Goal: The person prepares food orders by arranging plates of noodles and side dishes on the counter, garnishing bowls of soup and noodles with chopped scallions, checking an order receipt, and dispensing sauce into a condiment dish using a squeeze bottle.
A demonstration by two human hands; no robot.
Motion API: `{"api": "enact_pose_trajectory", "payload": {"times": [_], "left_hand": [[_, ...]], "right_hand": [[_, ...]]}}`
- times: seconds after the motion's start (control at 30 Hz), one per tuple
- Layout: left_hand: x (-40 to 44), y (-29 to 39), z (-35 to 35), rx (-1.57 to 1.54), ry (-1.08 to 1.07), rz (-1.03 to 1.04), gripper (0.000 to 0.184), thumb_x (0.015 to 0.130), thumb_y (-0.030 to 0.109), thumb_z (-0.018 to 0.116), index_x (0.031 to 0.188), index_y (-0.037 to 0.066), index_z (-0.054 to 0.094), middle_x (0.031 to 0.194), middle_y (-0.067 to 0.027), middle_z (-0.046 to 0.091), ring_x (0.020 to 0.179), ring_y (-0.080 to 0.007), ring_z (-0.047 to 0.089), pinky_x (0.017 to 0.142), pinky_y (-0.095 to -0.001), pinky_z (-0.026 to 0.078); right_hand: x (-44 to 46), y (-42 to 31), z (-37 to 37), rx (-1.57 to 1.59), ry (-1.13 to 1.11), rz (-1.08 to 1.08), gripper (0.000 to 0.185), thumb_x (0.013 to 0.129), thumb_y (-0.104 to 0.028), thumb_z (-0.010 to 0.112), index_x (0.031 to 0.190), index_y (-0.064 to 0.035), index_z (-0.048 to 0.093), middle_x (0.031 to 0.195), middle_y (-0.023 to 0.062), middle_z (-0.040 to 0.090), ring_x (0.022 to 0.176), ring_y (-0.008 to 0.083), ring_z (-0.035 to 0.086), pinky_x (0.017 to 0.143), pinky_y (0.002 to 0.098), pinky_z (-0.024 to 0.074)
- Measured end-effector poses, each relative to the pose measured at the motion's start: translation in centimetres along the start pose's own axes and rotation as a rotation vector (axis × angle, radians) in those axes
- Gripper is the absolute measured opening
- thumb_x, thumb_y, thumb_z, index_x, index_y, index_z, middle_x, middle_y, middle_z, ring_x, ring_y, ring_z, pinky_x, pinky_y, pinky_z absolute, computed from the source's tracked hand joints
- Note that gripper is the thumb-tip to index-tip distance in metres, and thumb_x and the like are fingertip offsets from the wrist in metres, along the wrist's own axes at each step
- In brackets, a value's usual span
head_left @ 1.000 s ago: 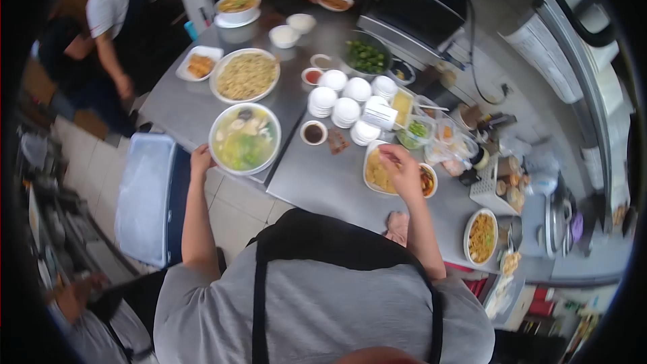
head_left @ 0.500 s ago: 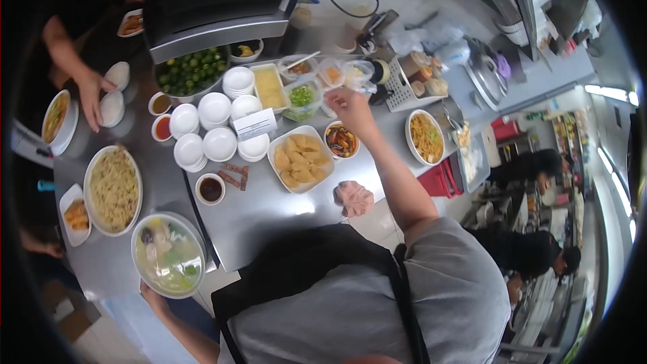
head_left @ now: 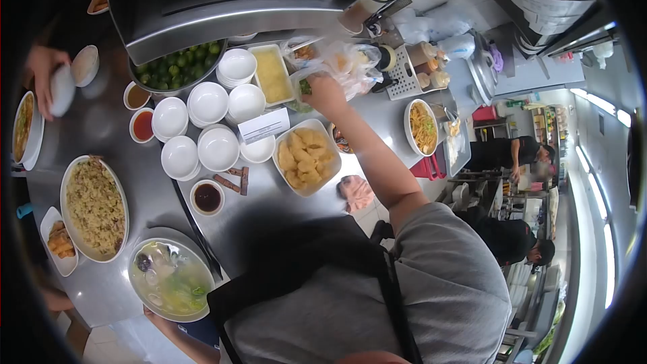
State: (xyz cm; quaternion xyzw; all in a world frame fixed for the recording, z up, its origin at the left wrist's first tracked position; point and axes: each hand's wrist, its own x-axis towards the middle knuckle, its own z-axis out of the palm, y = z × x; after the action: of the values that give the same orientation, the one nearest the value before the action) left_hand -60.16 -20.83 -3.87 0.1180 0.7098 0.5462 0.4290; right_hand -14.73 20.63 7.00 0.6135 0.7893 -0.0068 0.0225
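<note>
Left hand (head_left: 160,324) is at the near rim of a soup bowl (head_left: 170,278), fingers mostly tucked out of sight, so can't tell if it's gripping or just propping it. That bowl's right at the near edge of the steel tabletop (head_left: 147,185), toward the left. Right hand (head_left: 325,96) is well apart from it, bent down over some chopped greens (head_left: 305,86) next to plastic bags (head_left: 357,66). Fingertips are hidden, so no idea if they're pinching anything.

Between the hands: stacked white cups (head_left: 208,102), dark sauce (head_left: 207,197) and a white dish of golden pieces (head_left: 306,155). Pink cloth (head_left: 355,193) lies by the near edge. Oval rice dish (head_left: 94,209) is near the left edge, with a small fried-food dish (head_left: 60,243) just beside it. Toward the far left corner, someone else's hand (head_left: 46,77) is touching a white bowl (head_left: 62,91).
</note>
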Motion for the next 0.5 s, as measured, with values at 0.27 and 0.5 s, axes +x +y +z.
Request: {"api": "enact_pose_trajectory", "payload": {"times": [0.27,0.5], "left_hand": [[0.18,0.02,-0.14,0.039,0.001,-0.019,0.021,0.076,0.003,0.054,0.096,-0.002,0.057,0.088,-0.0091,0.061,0.071,-0.0134,0.059,0.06,-0.0246,0.05],[0.04,0.13,-0.15,0.051,0.001,-0.024,0.021,0.076,0.003,0.054,0.096,-0.002,0.056,0.088,-0.0092,0.061,0.071,-0.0136,0.059,0.06,-0.0248,0.05]], "right_hand": [[0.15,0.13,0.32,0.003,0.015,-0.018,0.035,0.062,-0.021,0.068,0.091,-0.0022,0.058,0.096,0.0144,0.056,0.095,0.0298,0.051,0.08,0.0373,0.0436],[0.22,0.19,0.84,0.047,0.005,-0.022,0.034,0.063,-0.017,0.065,0.093,-0.0029,0.057,0.099,0.0138,0.054,0.095,0.0295,0.051,0.081,0.0365,0.0431]]}}
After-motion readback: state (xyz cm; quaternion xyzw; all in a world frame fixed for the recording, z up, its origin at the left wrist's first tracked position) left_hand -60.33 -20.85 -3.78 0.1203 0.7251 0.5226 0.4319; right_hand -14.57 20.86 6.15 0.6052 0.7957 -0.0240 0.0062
